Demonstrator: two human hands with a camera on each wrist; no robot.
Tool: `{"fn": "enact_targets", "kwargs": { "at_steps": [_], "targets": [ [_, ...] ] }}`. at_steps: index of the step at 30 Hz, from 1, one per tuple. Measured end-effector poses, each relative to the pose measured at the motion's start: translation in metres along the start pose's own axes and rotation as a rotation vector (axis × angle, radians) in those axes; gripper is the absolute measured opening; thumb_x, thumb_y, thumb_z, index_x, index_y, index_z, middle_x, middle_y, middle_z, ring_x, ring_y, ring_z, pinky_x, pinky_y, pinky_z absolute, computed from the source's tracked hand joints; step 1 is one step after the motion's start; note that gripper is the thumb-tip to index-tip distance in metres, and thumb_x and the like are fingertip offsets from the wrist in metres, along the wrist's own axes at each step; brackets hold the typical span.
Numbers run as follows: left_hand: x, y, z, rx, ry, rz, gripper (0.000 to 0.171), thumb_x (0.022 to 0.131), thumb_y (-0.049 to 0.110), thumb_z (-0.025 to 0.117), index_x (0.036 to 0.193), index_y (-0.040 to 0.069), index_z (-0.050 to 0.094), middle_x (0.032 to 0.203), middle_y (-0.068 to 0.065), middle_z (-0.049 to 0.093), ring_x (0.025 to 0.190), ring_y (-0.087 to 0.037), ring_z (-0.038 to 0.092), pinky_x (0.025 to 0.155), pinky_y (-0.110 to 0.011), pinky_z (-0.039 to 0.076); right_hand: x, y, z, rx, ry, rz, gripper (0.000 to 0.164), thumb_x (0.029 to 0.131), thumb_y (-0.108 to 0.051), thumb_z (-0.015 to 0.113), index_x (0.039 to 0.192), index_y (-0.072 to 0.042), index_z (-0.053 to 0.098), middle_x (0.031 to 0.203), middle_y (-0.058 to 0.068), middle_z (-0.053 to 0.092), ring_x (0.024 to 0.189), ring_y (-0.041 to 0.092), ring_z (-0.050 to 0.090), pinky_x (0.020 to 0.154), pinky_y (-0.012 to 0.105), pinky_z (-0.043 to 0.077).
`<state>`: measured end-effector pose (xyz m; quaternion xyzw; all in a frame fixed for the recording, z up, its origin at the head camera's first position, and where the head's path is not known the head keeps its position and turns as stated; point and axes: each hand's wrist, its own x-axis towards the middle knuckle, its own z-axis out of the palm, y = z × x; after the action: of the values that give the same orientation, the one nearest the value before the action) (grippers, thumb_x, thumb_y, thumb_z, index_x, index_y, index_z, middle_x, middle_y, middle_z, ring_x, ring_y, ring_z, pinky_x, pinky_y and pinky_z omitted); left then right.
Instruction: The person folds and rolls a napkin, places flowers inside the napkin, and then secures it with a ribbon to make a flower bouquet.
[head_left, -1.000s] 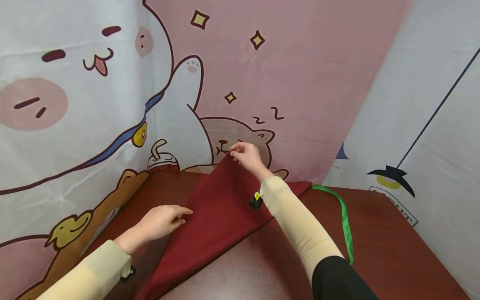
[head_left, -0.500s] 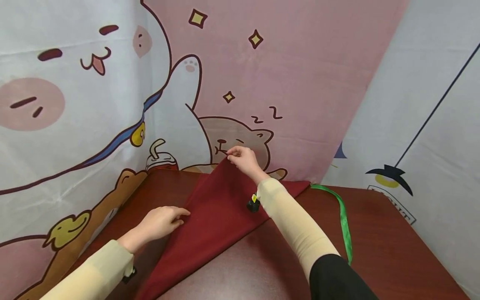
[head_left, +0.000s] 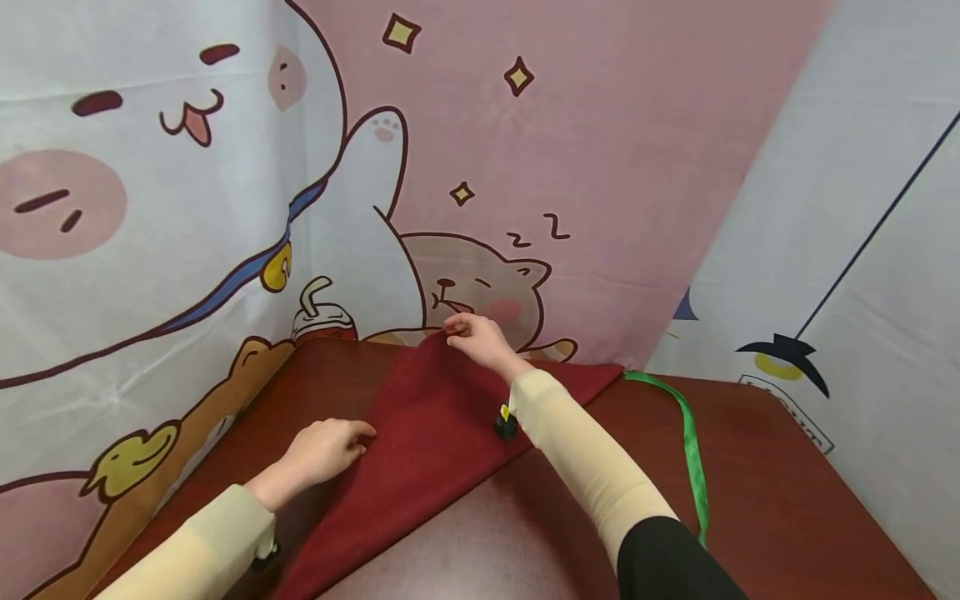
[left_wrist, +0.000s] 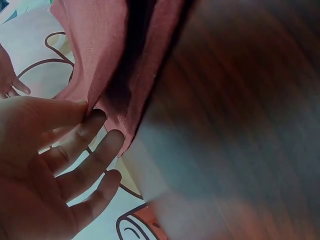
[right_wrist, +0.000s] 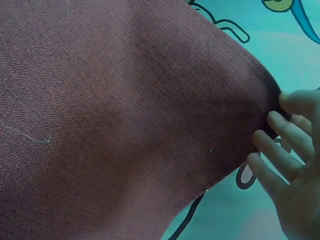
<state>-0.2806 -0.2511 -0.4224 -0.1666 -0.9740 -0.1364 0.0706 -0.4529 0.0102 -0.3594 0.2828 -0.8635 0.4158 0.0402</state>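
Observation:
A dark red cloth (head_left: 427,450) lies folded slantwise across the table, its far corner lifted. My right hand (head_left: 483,342) pinches that far corner between thumb and fingers; in the right wrist view the cloth (right_wrist: 125,100) spreads away from the fingertips, with a loose pale thread on it. At the cloth's left edge, my left hand (head_left: 322,452) holds the fabric. The left wrist view has the thumb and index finger pinching the edge of the cloth (left_wrist: 92,45), the other fingers spread loosely below a fold.
A green ribbon (head_left: 692,458) trails from the cloth's right corner across the brown wooden table (head_left: 795,492). Behind and to the left stands a fabric backdrop (head_left: 615,167) printed with cartoon animals, close along the table's edges.
My right hand has come down toward the table with the far corner of the cloth. The left hand has shifted slightly left and nearer, still at the left edge.

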Motion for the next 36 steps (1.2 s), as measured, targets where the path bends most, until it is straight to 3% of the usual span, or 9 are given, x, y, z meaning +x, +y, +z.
{"fn": "enact_targets", "kwargs": {
  "at_steps": [4,14,20,29,36],
  "targets": [
    [-0.001,0.000,0.001,0.003,-0.012,-0.018,0.024,0.084,0.009,0.071,0.107,0.014,0.072,0.084,0.004,0.066,0.065,-0.009,0.052,0.055,-0.032,0.043,0.003,0.003,0.006,-0.012,-0.071,0.007,0.043,0.090,-0.015,0.068,0.130,-0.005,0.058,0.121,0.008,0.063,0.111,0.022,0.060,0.092,0.036,0.046],
    [0.002,0.000,0.003,-0.020,0.002,-0.001,0.023,0.083,0.004,0.070,0.105,0.011,0.072,0.089,-0.001,0.068,0.068,-0.011,0.054,0.062,-0.032,0.046,0.007,0.001,0.014,-0.073,-0.137,0.020,0.054,0.090,-0.017,0.067,0.140,-0.010,0.048,0.137,0.008,0.053,0.122,0.025,0.053,0.099,0.039,0.041],
    [0.003,-0.001,0.004,-0.015,0.002,-0.012,0.023,0.083,0.004,0.070,0.105,0.011,0.072,0.085,0.000,0.067,0.066,-0.011,0.051,0.062,-0.032,0.045,0.010,-0.002,0.022,-0.126,-0.139,0.030,0.058,0.089,-0.017,0.067,0.143,-0.010,0.044,0.138,0.010,0.052,0.118,0.024,0.055,0.098,0.039,0.042],
    [0.004,-0.003,0.004,-0.007,0.023,-0.016,0.021,0.083,0.004,0.071,0.103,0.010,0.072,0.090,-0.003,0.069,0.070,-0.014,0.056,0.064,-0.035,0.047,0.014,-0.006,0.037,-0.149,-0.110,0.048,0.062,0.088,-0.019,0.068,0.144,-0.011,0.041,0.141,0.011,0.049,0.126,0.024,0.049,0.102,0.039,0.039],
    [0.004,-0.008,0.007,-0.021,0.024,-0.019,0.020,0.082,0.003,0.070,0.102,0.007,0.072,0.090,-0.004,0.069,0.072,-0.015,0.059,0.068,-0.036,0.049,0.014,-0.008,0.047,-0.056,-0.147,0.096,0.065,0.089,-0.016,0.067,0.147,-0.011,0.037,0.145,0.011,0.045,0.120,0.026,0.055,0.099,0.039,0.042]
  ]
}}
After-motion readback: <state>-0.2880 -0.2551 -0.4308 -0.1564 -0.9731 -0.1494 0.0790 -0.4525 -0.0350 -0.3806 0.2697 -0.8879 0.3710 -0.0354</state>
